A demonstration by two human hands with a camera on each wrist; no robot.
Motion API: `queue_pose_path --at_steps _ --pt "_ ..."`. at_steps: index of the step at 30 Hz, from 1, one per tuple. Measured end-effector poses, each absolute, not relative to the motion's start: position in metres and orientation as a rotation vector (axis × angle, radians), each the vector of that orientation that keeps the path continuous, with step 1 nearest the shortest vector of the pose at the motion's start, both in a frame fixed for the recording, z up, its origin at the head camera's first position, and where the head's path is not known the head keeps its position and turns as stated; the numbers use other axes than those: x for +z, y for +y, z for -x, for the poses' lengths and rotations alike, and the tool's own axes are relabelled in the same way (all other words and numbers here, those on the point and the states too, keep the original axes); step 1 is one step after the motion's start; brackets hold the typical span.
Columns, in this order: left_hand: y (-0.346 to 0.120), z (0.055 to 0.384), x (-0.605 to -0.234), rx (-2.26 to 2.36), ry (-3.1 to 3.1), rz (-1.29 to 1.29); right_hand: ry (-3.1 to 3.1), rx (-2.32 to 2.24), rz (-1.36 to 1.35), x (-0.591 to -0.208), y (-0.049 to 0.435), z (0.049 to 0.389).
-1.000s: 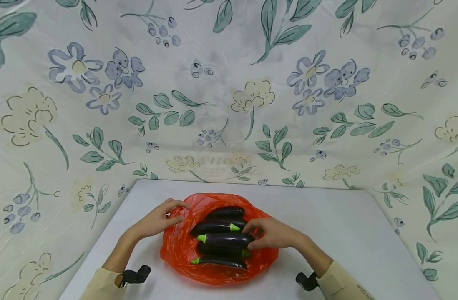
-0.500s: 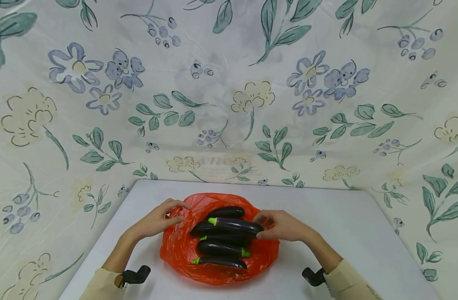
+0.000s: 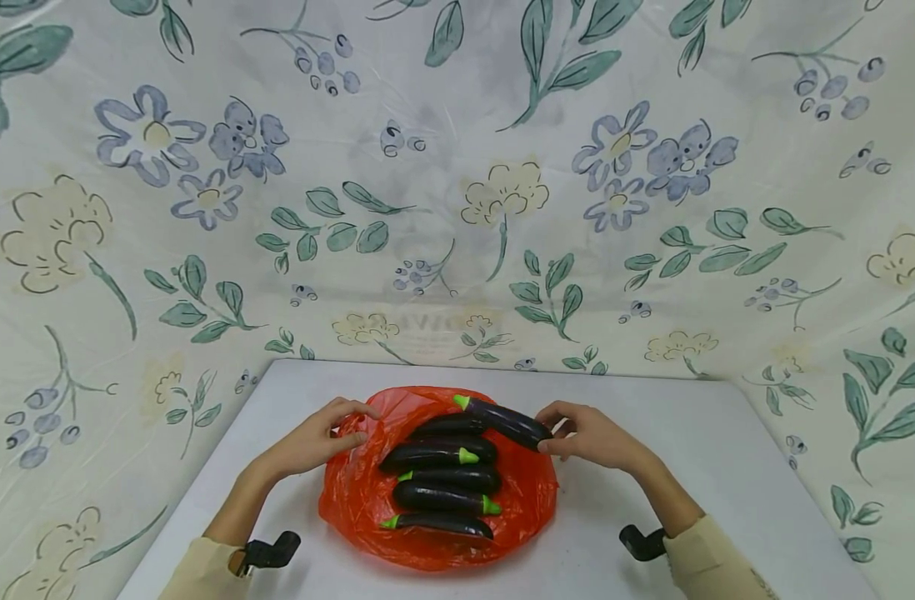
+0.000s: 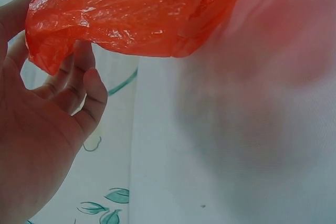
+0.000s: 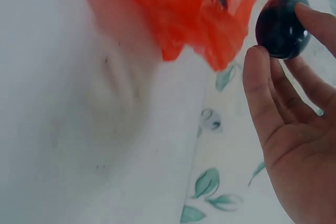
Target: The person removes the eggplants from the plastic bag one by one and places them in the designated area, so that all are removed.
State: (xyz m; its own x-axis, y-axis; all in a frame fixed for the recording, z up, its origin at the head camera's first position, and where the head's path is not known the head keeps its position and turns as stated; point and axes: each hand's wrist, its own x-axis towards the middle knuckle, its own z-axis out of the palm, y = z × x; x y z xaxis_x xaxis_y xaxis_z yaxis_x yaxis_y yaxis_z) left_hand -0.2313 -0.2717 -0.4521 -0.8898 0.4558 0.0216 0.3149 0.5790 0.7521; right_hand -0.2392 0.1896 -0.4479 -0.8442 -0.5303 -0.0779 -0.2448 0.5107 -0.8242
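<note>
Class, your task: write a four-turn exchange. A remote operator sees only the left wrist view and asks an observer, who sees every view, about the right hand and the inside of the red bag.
Operator: My left wrist view shows the left hand at the edge of the red bag. What is the right hand doing?
Observer: It holds an eggplant by the end opposite its green stem.
Operator: I see only the outside of the bag. What lies in it?
Observer: The head view shows five other eggplants there.
</note>
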Motion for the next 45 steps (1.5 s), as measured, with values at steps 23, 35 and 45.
queue_pose_path --at_steps 23,35,45 --pt "-0.271 0.231 -0.451 1.21 2.628 -0.642 2.454 -1.429 0.351 -0.479 0.24 0.253" --pt "-0.27 0.231 -0.448 1.194 2.629 -0.632 2.456 -1.462 0.266 -0.492 0.25 0.25" --pt "-0.271 0.232 -0.452 1.193 2.629 -0.647 2.509 -1.414 0.174 -0.504 0.259 0.252"
